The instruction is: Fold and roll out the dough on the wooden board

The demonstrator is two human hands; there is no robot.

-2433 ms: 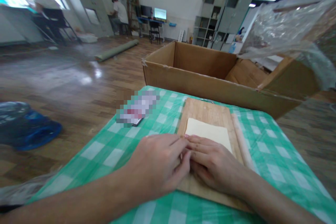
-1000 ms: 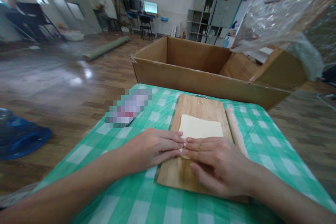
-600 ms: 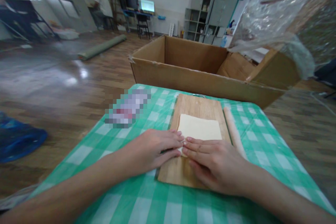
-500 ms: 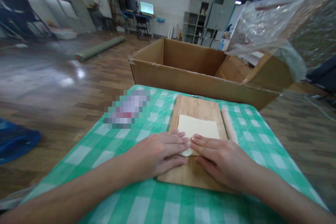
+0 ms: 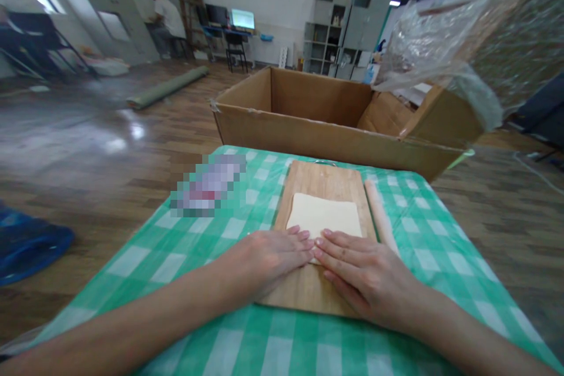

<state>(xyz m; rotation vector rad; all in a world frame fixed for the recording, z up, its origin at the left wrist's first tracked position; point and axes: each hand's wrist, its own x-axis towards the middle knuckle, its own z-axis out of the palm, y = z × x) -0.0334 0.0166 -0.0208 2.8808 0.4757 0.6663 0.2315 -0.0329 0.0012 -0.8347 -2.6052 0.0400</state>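
A pale, flat, roughly rectangular sheet of dough lies on a wooden cutting board. My left hand rests on the near left edge of the sheet, its fingers stretched out and flat. Mirroring it, my right hand lays extended fingers over the near right edge. The fingertips of both hands almost meet at the middle, and they cover most of the dough's near edge. Just right of the board lies a wooden rolling pin, partly behind my right hand.
A green and white checked cloth covers the table. At its left lies a pixelated item. Beyond the far edge stands a large open cardboard box with plastic wrap at its right. People sit in the left background.
Both hands stay on the dough's near edge, with the fingers shifted slightly; my left thumb no longer shows clearly. The whole view has moved a little.
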